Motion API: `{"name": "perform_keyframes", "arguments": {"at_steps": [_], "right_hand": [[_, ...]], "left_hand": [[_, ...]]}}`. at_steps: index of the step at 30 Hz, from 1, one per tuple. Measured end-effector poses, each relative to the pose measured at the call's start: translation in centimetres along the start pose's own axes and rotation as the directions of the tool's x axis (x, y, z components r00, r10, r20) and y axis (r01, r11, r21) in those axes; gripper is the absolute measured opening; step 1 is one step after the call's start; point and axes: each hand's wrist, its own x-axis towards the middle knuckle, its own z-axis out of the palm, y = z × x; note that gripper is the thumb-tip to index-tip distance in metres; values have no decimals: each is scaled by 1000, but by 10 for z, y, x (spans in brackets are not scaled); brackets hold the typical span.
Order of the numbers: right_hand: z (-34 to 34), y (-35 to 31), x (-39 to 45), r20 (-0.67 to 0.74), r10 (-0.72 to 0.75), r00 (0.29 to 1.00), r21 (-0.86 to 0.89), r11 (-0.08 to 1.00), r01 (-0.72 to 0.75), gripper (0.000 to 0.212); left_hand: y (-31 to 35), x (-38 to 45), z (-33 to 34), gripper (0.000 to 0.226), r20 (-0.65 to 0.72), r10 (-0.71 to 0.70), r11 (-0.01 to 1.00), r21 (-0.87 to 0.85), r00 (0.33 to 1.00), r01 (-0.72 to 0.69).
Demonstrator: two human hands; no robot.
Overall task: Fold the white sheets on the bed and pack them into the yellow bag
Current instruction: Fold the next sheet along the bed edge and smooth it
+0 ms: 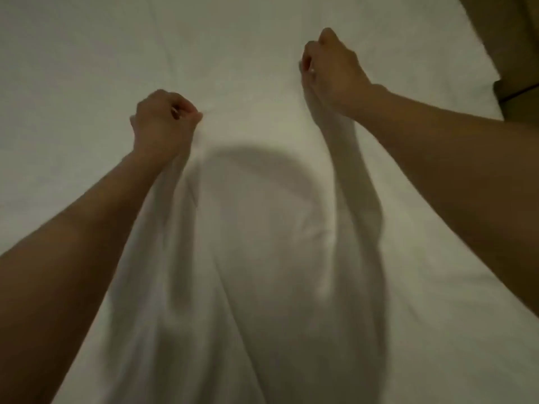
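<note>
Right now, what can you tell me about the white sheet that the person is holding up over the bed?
The white sheet looks like plain, soft, thin cloth with no print. The left hand and the right hand each pinch its top edge, apart from one another, so it is lifted and hangs toward the camera. Long loose folds run down below each hand, and the middle sags, with a rounded shadow on it. Behind it lies the white bed. The picture is blurry, so seams or hems cannot be made out.

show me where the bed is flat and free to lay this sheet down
Flat bed lies beyond and left of the left hand, and between the right hand and the bed's right edge. The middle is crowded: the held sheet hangs between both hands.
</note>
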Motion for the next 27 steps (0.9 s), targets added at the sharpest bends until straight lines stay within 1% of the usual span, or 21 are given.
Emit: {"name": "perform_keyframes", "arguments": {"at_steps": [1, 2, 3, 4, 5, 7, 8, 12, 14, 16, 18, 20, 22, 23, 25, 27], "right_hand": [[9, 3, -6, -32, 39, 999, 4, 999, -39, 30], [19, 6, -16, -48, 38, 998, -64, 997, -41, 38], [28, 13, -26, -24, 19, 1000, -142, 990, -22, 45], [35, 20, -38, 5, 4, 1000, -191, 982, -3, 50], [41, 28, -49, 20, 19, 1000, -223, 975, -14, 52], [50, 37, -75, 11, 57, 998, -234, 971, -52, 56], [55, 34, -88, 18, 73, 997, -240, 968, -67, 57], [79, 6, -147, 51, 34, 998, -263, 965, -20, 61], [95, -14, -185, 72, -43, 996, -291, 955, 63, 64], [109, -38, -225, 145, -196, 970, -262, 938, 228, 62], [119, -61, -256, 253, -313, 916, -201, 909, 366, 60], [125, -81, -265, 342, -329, 880, -167, 901, 401, 60], [126, -100, -246, 361, -328, 873, -203, 886, 416, 60], [125, -110, -227, 367, -317, 874, -229, 880, 416, 59], [120, -134, -179, 406, -229, 885, -261, 899, 352, 59], [110, -163, -139, 420, -126, 899, -234, 942, 242, 57]], "left_hand": [[2, -6, 10, 26, -28, 22, 993, 115, 999, -18], [5, -16, 20, 37, -43, 73, 976, 210, 996, -62], [9, -30, 32, 50, -41, 142, 959, 255, 989, -127], [13, -47, 44, 59, -18, 212, 945, 260, 977, -200], [17, -66, 56, 64, 28, 272, 932, 239, 962, -271], [17, -110, 81, 66, 149, 320, 913, 213, 935, -347], [15, -132, 90, 66, 185, 314, 909, 222, 931, -351], [2, -191, 99, 64, 228, 291, 904, 252, 929, -345], [-14, -214, 92, 62, 249, 310, 893, 254, 918, -371], [-39, -236, 78, 62, 273, 308, 899, 229, 911, -373], [-72, -249, 59, 63, 300, 241, 912, 256, 923, -322], [-103, -241, 34, 65, 295, 145, 923, 304, 944, -237], [-127, -216, 10, 65, 286, 40, 925, 352, 958, -144], [-137, -199, 0, 63, 277, -22, 924, 372, 961, -86], [-149, -162, -23, 61, 250, -119, 911, 413, 961, 6], [-154, -132, -44, 58, 305, -178, 923, 381, 935, 52]]}}
